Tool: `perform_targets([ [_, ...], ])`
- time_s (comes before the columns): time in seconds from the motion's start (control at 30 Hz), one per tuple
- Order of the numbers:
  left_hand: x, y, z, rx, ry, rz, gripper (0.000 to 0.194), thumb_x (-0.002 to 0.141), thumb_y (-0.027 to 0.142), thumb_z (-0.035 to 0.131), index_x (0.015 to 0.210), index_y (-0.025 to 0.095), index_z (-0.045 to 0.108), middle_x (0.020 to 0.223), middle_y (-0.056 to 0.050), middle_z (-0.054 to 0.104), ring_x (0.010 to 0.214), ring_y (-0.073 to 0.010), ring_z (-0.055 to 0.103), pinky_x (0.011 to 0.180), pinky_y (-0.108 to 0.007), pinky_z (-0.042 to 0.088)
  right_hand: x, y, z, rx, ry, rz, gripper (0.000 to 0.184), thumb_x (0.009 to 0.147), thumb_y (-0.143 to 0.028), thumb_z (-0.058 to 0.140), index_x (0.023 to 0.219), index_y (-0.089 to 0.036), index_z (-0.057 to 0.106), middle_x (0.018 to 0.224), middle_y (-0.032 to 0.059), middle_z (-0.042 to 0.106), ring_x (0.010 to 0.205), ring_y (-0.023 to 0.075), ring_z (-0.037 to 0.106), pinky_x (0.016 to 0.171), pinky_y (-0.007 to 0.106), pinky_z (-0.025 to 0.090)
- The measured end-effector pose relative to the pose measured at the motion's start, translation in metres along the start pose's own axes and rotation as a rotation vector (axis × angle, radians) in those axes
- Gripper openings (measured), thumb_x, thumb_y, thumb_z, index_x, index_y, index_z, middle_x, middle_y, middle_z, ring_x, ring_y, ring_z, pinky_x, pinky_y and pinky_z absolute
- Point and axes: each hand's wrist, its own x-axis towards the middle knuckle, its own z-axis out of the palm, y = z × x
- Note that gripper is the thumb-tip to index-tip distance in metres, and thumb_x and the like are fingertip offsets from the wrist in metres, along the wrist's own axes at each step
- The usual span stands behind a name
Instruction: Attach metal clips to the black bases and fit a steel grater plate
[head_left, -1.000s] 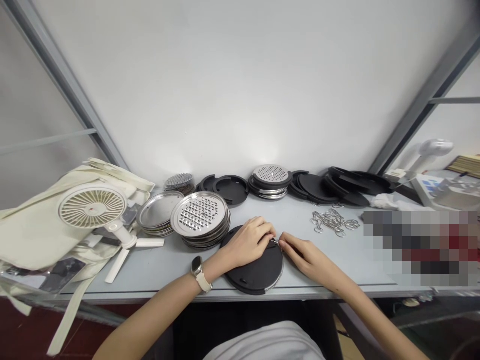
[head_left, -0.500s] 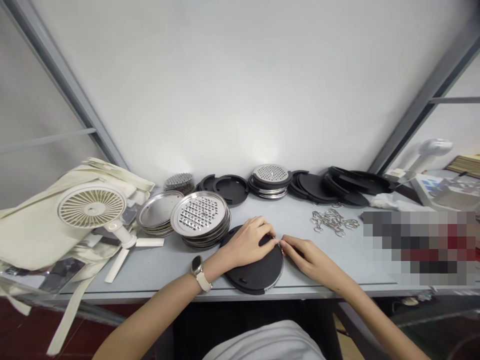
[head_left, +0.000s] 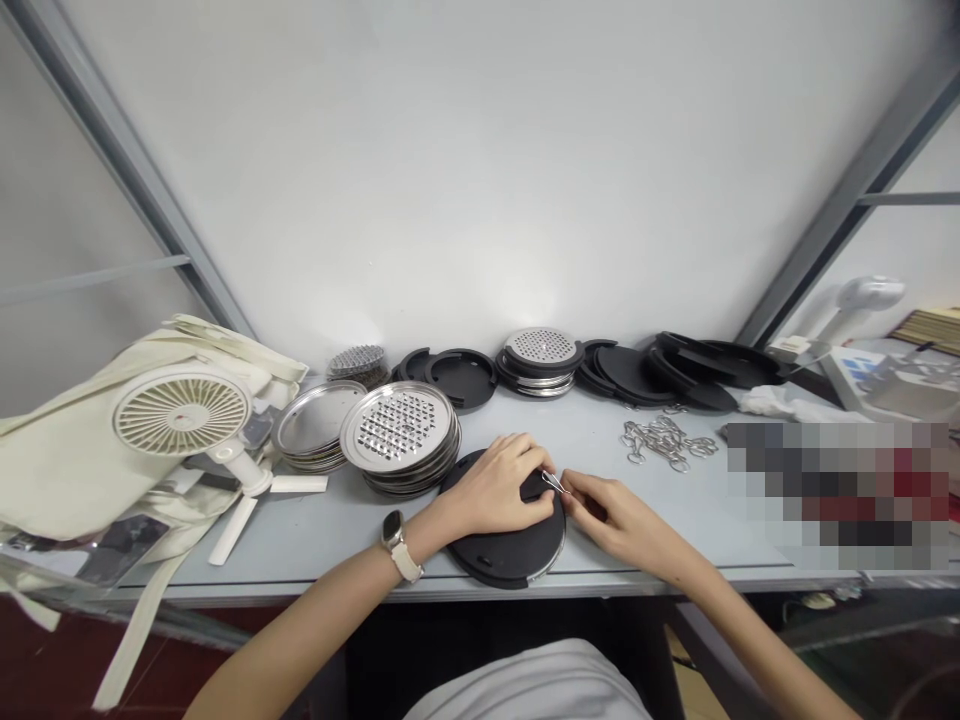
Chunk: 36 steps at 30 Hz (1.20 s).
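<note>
A black round disc (head_left: 510, 545) with a metal rim lies flat at the table's front edge. My left hand (head_left: 499, 490), a watch on its wrist, rests on the disc's far side with its fingers curled down on it. My right hand (head_left: 611, 515) is at the disc's right edge, fingers pinched on a small metal ring clip (head_left: 553, 483) that sits between the two hands, against the disc's edge.
A stack of perforated metal plates (head_left: 401, 435) and plain metal plates (head_left: 315, 425) stand left of the disc. Black discs (head_left: 457, 375) and more (head_left: 660, 370) line the wall. Loose metal rings (head_left: 664, 442) lie right. A white fan (head_left: 184, 415) sits on a cloth bag.
Both hands stay at the disc's far right edge with only small finger shifts. The metal clip now shows more plainly between the fingertips.
</note>
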Motion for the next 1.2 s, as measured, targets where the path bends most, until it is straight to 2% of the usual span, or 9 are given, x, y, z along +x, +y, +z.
perform_targets([
  [0.5, 0.0004, 0.0003, -0.0012, -0.038, -0.015, 0.003, 0.014, 0.081, 0.022, 0.059, 0.094, 0.020, 0.054, 0.097, -0.003, 0.053, 0.097, -0.0198, 0.050, 0.093, -0.033, 0.040, -0.0001, -0.0010, -0.0006, -0.011, 0.016, 0.003, 0.022, 0.094, -0.024, 0.036, 0.071, -0.021, 0.036, 0.063, -0.0057, 0.041, 0.056, 0.0114, 0.038, 0.055, 0.022, 0.031],
  [0.73, 0.0000, -0.0007, -0.0002, -0.039, -0.012, 0.026, 0.014, 0.080, 0.022, 0.060, 0.094, 0.020, 0.056, 0.096, -0.003, 0.053, 0.096, -0.0191, 0.051, 0.094, -0.033, 0.040, 0.0001, -0.0031, -0.0018, -0.028, 0.016, -0.023, 0.023, 0.095, -0.022, 0.033, 0.075, -0.021, 0.042, 0.069, -0.0028, 0.052, 0.061, 0.0131, 0.047, 0.061, 0.024, 0.035],
  [1.2, 0.0003, 0.0041, -0.0053, -0.058, -0.067, 0.070, 0.018, 0.083, 0.016, 0.052, 0.101, 0.020, 0.051, 0.100, -0.005, 0.057, 0.102, -0.0198, 0.051, 0.096, -0.034, 0.038, 0.0009, -0.0025, -0.0019, -0.007, 0.025, -0.030, 0.027, 0.097, -0.027, 0.032, 0.084, -0.019, 0.054, 0.076, 0.0021, 0.062, 0.067, 0.0163, 0.053, 0.066, 0.027, 0.040],
])
